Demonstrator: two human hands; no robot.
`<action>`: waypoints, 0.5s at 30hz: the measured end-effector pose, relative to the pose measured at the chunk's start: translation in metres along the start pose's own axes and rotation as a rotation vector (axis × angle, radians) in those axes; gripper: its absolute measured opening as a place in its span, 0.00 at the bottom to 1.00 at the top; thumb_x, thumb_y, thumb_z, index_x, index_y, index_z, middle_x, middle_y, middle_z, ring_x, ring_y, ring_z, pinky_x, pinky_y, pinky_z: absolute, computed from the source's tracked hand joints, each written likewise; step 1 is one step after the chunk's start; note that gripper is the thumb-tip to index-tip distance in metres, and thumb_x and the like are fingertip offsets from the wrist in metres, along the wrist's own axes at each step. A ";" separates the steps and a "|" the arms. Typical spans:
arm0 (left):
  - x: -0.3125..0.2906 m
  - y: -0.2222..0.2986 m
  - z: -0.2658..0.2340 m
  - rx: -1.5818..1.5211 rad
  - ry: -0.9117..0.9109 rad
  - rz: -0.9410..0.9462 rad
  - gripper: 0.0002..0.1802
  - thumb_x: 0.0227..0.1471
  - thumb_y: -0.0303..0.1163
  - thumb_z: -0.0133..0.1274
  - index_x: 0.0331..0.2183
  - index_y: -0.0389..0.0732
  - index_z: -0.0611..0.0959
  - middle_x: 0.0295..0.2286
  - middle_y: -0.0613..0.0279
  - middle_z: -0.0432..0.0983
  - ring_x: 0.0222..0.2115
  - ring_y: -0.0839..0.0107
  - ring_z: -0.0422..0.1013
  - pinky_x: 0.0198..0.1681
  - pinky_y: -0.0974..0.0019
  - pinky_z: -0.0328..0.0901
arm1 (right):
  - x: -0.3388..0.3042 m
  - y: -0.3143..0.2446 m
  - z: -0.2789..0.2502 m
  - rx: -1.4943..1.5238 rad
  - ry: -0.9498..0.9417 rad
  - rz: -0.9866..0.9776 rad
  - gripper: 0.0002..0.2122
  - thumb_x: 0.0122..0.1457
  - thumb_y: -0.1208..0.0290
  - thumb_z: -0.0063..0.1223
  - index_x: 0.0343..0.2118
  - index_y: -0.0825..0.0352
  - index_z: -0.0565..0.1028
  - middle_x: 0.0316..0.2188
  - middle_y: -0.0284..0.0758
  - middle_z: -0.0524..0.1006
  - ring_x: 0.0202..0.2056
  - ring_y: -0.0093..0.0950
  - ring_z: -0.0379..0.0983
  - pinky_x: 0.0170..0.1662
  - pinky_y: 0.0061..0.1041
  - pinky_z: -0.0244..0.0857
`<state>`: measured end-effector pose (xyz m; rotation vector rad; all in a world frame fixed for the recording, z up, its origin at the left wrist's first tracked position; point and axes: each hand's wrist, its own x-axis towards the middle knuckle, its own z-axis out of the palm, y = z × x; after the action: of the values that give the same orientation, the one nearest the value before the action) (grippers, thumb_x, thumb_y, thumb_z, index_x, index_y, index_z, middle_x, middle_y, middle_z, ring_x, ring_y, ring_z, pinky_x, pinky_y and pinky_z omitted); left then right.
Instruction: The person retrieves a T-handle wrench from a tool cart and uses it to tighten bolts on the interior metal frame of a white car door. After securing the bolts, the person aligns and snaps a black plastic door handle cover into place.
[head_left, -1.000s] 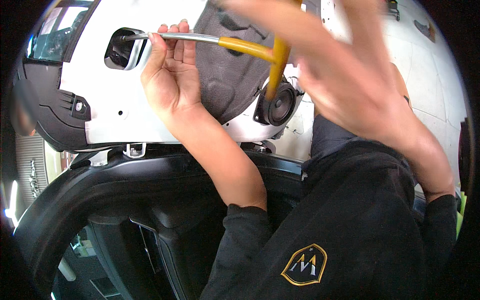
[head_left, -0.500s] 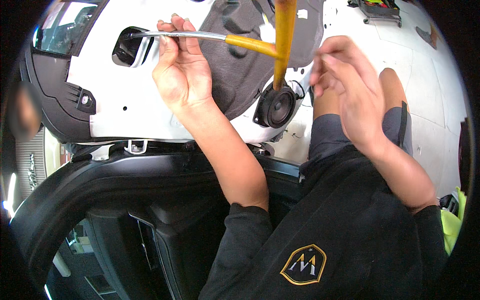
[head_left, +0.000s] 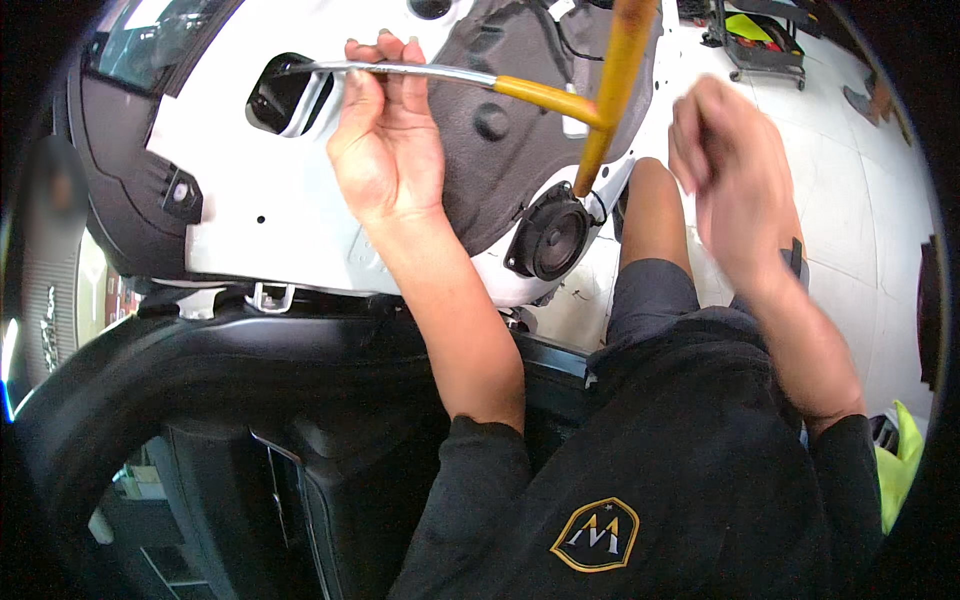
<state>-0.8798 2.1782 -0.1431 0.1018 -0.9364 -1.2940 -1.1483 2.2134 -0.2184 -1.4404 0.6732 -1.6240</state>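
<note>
My left hand point(head_left: 390, 165) holds a dent repair rod point(head_left: 450, 76), its curved metal shaft lying across the fingers with the thumb against it. The shaft's left end goes into a dark opening point(head_left: 265, 102) in the white car door point(head_left: 300, 215), where its tip is hidden. At the other end is a yellow T-shaped handle point(head_left: 545, 97), whose crossbar runs up past the top edge. My right hand point(head_left: 740, 185) hangs in the air right of the handle, touching nothing visible. Its fingers look curled but are smeared by motion.
Below the handle, a round black speaker point(head_left: 553, 238) is fixed in the door. Dark grey sound-damping sheet point(head_left: 490, 165) covers the door's middle. The black door frame point(head_left: 250, 350) of the car body runs close beneath my left arm. A wheeled cart point(head_left: 765, 45) stands on the tiled floor, far right.
In the picture, the door, the rod and my left hand have shifted slightly right and down. My right hand has swung a little farther right, away from the handle; the left keeps its hold.
</note>
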 end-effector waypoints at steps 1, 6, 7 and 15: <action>0.003 0.000 0.005 -0.009 0.007 0.000 0.16 0.65 0.20 0.44 0.53 0.29 0.74 0.47 0.47 0.76 0.56 0.53 0.71 0.65 0.48 0.66 | 0.025 0.013 -0.008 -0.062 -0.024 -0.078 0.17 0.66 0.65 0.38 0.25 0.69 0.73 0.18 0.30 0.68 0.17 0.19 0.65 0.19 0.20 0.55; 0.001 -0.001 -0.005 0.080 0.036 0.015 0.15 0.65 0.21 0.44 0.52 0.30 0.74 0.48 0.48 0.76 0.57 0.53 0.69 0.66 0.45 0.64 | 0.086 -0.027 0.047 0.210 -0.765 0.354 0.24 0.69 0.51 0.47 0.40 0.74 0.80 0.28 0.37 0.80 0.28 0.25 0.80 0.33 0.22 0.76; 0.003 -0.004 0.002 0.075 0.059 0.017 0.15 0.65 0.22 0.45 0.52 0.30 0.74 0.48 0.48 0.76 0.58 0.53 0.69 0.66 0.44 0.63 | 0.108 -0.023 0.046 0.371 -0.902 0.557 0.20 0.70 0.57 0.47 0.44 0.75 0.75 0.34 0.42 0.78 0.34 0.32 0.80 0.36 0.25 0.77; -0.001 -0.004 0.004 0.185 0.179 0.083 0.24 0.68 0.40 0.48 0.55 0.31 0.72 0.48 0.44 0.77 0.52 0.55 0.73 0.55 0.51 0.71 | 0.140 -0.028 0.066 0.428 -1.043 0.789 0.13 0.73 0.66 0.44 0.41 0.72 0.74 0.29 0.35 0.76 0.32 0.30 0.78 0.33 0.27 0.75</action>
<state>-0.8858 2.1790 -0.1431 0.3146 -0.8951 -1.1007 -1.0888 2.1169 -0.1101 -1.2319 0.1847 -0.2655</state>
